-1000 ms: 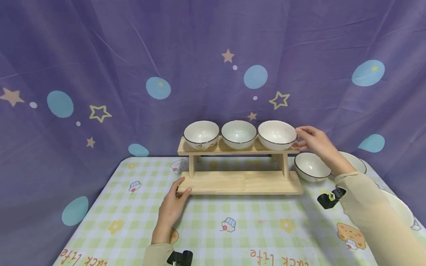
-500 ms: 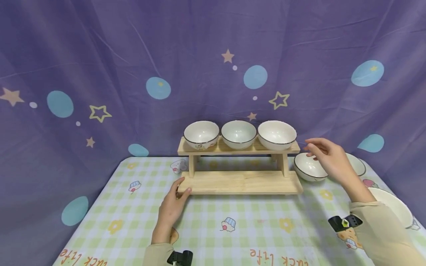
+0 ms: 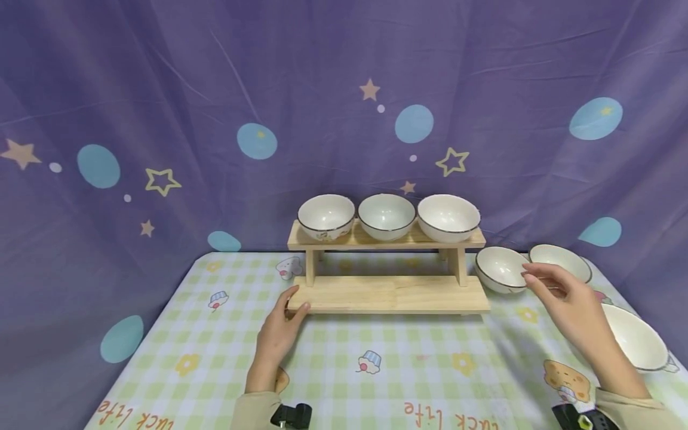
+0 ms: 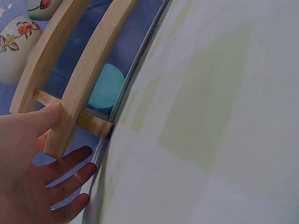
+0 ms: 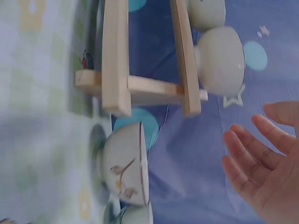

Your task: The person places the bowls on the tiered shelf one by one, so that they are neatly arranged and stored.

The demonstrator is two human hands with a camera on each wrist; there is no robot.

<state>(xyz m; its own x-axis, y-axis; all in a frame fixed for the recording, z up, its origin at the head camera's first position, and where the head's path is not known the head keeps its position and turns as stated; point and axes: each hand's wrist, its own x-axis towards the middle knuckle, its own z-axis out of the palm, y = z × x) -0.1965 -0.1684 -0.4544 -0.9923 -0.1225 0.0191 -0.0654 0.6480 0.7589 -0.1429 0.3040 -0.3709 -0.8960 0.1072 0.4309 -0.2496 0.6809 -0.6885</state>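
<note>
My right hand point(image 3: 575, 304) is loose and holding nothing, fingers relaxed, hovering just beside the nearest white bowl point(image 3: 501, 270) that sits on the worktop point(image 3: 344, 364) right off the end of the wooden rack point(image 3: 388, 292). My left hand point(image 3: 279, 334) lies flat, thumb touching the rack's lower board at its left corner, not gripping it.

The bowl looks like glazed ceramic, so I'd guess stiff, a bit heavy for its size, slick and chippy. I'd pinch it at the dark rim, thumb inside, or cup it under the foot.

The head view shows the whole layout: three bowls on the top shelf, two more bowls point(image 3: 561, 263) further right on the worktop. The right wrist view shows the flower pattern on that bowl's point(image 5: 125, 170) side and its foot ring, which the head view barely shows. The left wrist view shows my thumb point(image 4: 42, 119) against the board end.
</note>
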